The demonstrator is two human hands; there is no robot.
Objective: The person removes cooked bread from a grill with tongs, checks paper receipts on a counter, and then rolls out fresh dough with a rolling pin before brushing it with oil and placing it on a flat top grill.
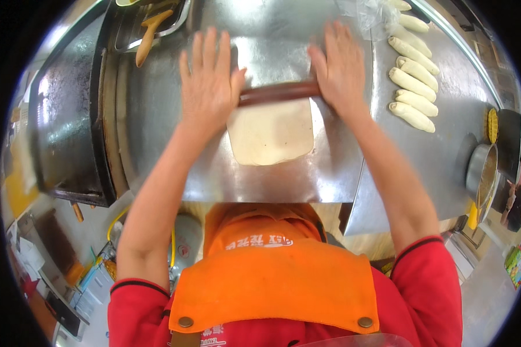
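A dark reddish-brown wooden rolling pin [280, 93] lies crosswise over the far part of a flat sheet of pale dough [271, 134]. My left hand [209, 80] rests palm down over its left end, fingers stretched forward and thumb turned inward. Over the right end lies the palm of my right hand [341, 69], also with straight fingers and slightly blurred. Neither hand wraps its fingers around the pin, and both pin ends are hidden under the palms. The dough has rounded near corners and a few dark specks. Beneath it is a shiny steel worktop [269, 186].
Several rolled dough pieces [412, 84] lie in a column at the right, by a clear plastic bag [369, 17]. A metal bowl [482, 169] stands at far right. At left are a black griddle [69, 112] and a wooden-handled tool [150, 37] on a metal tray [180, 19].
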